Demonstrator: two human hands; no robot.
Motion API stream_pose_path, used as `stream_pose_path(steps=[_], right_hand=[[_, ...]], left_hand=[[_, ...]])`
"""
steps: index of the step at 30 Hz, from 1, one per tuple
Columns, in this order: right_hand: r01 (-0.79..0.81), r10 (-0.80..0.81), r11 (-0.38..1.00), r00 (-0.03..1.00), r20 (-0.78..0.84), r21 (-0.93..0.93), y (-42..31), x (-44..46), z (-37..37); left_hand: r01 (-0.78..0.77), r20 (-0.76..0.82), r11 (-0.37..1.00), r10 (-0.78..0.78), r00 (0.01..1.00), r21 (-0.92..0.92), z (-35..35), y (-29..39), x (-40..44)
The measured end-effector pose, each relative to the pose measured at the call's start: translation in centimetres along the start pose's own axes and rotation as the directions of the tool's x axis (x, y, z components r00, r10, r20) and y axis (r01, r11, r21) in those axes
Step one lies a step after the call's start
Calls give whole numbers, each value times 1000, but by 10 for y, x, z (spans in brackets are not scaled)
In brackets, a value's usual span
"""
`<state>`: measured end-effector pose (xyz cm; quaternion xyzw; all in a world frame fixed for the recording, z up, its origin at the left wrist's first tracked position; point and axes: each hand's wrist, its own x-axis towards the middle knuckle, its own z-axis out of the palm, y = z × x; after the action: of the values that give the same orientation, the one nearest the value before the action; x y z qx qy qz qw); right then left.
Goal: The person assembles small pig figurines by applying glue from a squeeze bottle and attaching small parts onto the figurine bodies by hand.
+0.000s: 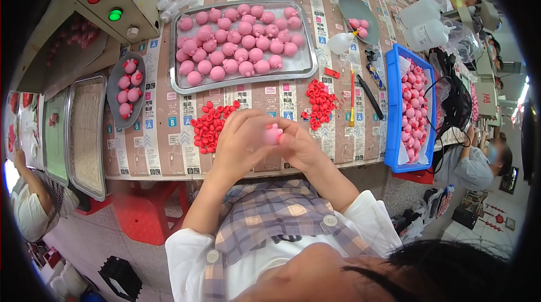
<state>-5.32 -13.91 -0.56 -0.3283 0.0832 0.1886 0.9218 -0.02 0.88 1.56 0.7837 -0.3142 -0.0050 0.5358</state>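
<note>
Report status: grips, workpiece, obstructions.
Right grip on pink piece. Left grip curled close, contact unclear. Red pieces piled by left grip; no obstruction seen.

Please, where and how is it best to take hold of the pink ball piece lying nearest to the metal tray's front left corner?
I would pinch the pink ball piece by opposite sides of its round body, coming from above and the near side. Other pink pieces crowd its far side, while towards the metal tray's front rim no piece blocks it.
</note>
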Motion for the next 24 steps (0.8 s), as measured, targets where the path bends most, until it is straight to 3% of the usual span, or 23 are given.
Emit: stream_pose_path(steps=[3,9,12,15,18,21,22,24], right_hand=[[124,-136,964,990,-38,-237,-1,-3,1],[119,-124,965,992,-10,-234,-1,-4,0],[-147,128,975,984,121,169,-10,-3,5],[-196,177,928,980,89,316,-2,-1,10],[-140,130,962,990,60,233,2,0,-5],[17,-13,990,1000,29,-139,-30,-6,-14],[168,-155,960,985,75,-224,-52,-7,-22],[468,-522,752,853,15,-464,-103,-6,-35]], left_hand=[[15,-4,999,-15,1000,-30,3,-2,-3],[-13,-17,999,13,1000,-29,3,-4,-5],[3,-33,997,-5,999,-78,3,5,-3],[11,-40,998,-13,999,-54,6,4,-3],[-23,15,1000,23,1000,6,5,0,-4],[14,48,997,-18,999,78,5,5,-2],[100,78,995,-102,992,22,7,5,-3],[152,91,988,-149,985,-32,7,2,-3]])
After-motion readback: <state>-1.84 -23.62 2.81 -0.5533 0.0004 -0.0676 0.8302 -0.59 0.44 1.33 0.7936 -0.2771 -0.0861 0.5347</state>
